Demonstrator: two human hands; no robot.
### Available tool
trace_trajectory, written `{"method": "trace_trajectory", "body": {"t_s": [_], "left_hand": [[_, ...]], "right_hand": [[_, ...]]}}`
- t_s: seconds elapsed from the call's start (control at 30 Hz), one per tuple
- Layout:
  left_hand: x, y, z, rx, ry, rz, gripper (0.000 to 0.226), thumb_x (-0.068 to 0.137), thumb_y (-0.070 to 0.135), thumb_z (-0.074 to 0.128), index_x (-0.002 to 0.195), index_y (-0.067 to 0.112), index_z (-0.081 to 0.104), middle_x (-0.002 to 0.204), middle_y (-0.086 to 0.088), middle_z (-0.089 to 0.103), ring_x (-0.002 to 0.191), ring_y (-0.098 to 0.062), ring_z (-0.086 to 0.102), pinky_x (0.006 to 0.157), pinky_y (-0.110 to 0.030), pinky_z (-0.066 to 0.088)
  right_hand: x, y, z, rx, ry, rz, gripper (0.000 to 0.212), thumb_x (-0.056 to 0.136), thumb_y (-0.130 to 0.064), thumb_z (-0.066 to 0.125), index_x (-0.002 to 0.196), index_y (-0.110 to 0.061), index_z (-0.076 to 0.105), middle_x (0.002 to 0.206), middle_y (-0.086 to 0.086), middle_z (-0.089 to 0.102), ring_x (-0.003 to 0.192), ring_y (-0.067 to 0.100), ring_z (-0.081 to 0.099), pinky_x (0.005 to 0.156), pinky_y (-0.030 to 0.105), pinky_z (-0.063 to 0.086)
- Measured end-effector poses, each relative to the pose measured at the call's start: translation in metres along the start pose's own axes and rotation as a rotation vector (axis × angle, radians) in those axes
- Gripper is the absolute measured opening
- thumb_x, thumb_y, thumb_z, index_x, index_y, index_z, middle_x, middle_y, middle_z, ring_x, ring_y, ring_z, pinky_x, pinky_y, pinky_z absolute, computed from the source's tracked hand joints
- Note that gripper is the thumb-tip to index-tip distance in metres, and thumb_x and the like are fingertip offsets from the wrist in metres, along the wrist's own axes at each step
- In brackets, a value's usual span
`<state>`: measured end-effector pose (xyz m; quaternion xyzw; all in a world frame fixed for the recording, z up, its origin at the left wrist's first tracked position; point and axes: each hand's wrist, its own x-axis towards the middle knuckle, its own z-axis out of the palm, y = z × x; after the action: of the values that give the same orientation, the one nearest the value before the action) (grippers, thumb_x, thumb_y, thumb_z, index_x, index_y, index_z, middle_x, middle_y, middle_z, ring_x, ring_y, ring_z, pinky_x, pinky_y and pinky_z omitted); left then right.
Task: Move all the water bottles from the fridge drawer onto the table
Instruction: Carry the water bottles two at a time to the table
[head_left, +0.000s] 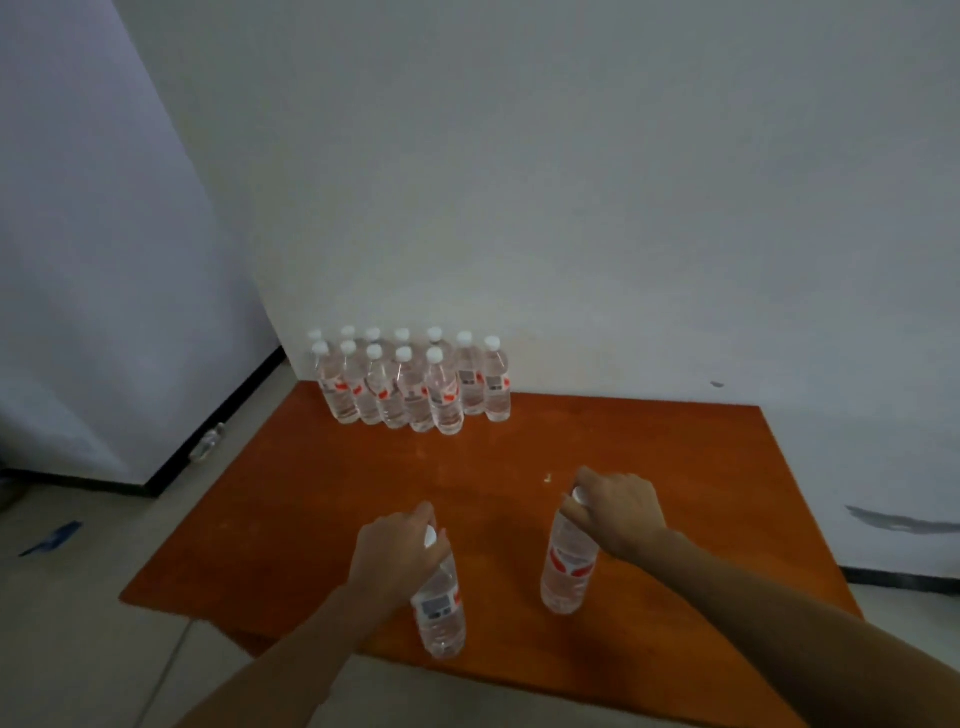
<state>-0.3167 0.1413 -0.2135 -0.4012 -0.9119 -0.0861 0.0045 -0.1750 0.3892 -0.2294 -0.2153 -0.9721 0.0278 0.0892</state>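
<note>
Hands (395, 558) (621, 512) grip clear, perhaps ribbed bottles (439, 618) (566, 566) by white caps (430, 536) (580, 494).

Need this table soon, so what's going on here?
A person grips a water bottle by its top in each hand. The left hand holds the near bottle at the front edge of the table; the right hand holds the right bottle further in. A group of bottles stands at the far edge, by the wall.
</note>
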Motion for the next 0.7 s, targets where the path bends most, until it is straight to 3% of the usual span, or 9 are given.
{"method": "trace_trajectory", "body": {"t_s": [0.17, 0.33, 0.47, 0.6, 0.7], "left_hand": [[0.106, -0.036, 0.003, 0.005, 0.010, 0.165, 0.026, 0.092, 0.051, 0.042, 0.095, 0.027, 0.050, 0.072, 0.012, 0.050, 0.062, -0.006, 0.050, 0.056, -0.022, 0.033], [0.206, -0.052, 0.001, -0.054, 0.053, 0.282, 0.027, 0.091, 0.047, 0.047, 0.103, 0.023, 0.055, 0.089, 0.006, 0.065, 0.072, -0.012, 0.057, 0.060, -0.025, 0.038], [0.266, -0.055, 0.013, -0.067, 0.046, 0.311, 0.025, 0.092, 0.045, 0.048, 0.102, 0.024, 0.055, 0.089, 0.003, 0.067, 0.065, -0.009, 0.050, 0.055, -0.023, 0.034], [0.315, -0.057, 0.025, -0.099, 0.028, 0.316, 0.026, 0.093, 0.041, 0.050, 0.111, 0.022, 0.056, 0.104, 0.000, 0.068, 0.080, -0.015, 0.063, 0.067, -0.028, 0.051], [0.342, -0.057, 0.036, -0.076, -0.009, 0.318, 0.027, 0.094, 0.041, 0.048, 0.113, 0.023, 0.055, 0.109, 0.000, 0.068, 0.084, -0.014, 0.064, 0.069, -0.028, 0.052]], "right_hand": [[0.079, 0.001, 0.009, -0.029, 0.009, 0.168, 0.033, 0.092, -0.059, 0.040, 0.093, -0.028, 0.050, 0.064, -0.013, 0.048, 0.048, 0.000, 0.044, 0.042, 0.016, 0.028], [0.134, 0.011, 0.010, -0.009, 0.073, 0.308, 0.032, 0.092, -0.055, 0.045, 0.092, -0.025, 0.053, 0.066, -0.010, 0.056, 0.050, 0.005, 0.049, 0.042, 0.019, 0.031], [0.184, 0.022, 0.015, 0.000, 0.099, 0.360, 0.032, 0.092, -0.052, 0.049, 0.090, -0.022, 0.056, 0.064, -0.010, 0.051, 0.048, 0.004, 0.043, 0.042, 0.019, 0.025], [0.239, 0.038, 0.033, 0.041, 0.081, 0.368, 0.036, 0.092, -0.053, 0.046, 0.100, -0.020, 0.058, 0.080, -0.003, 0.067, 0.060, 0.012, 0.059, 0.053, 0.025, 0.050], [0.278, 0.047, 0.051, 0.075, 0.074, 0.339, 0.037, 0.092, -0.053, 0.046, 0.104, -0.021, 0.060, 0.087, -0.001, 0.071, 0.066, 0.016, 0.062, 0.058, 0.026, 0.050]]}}
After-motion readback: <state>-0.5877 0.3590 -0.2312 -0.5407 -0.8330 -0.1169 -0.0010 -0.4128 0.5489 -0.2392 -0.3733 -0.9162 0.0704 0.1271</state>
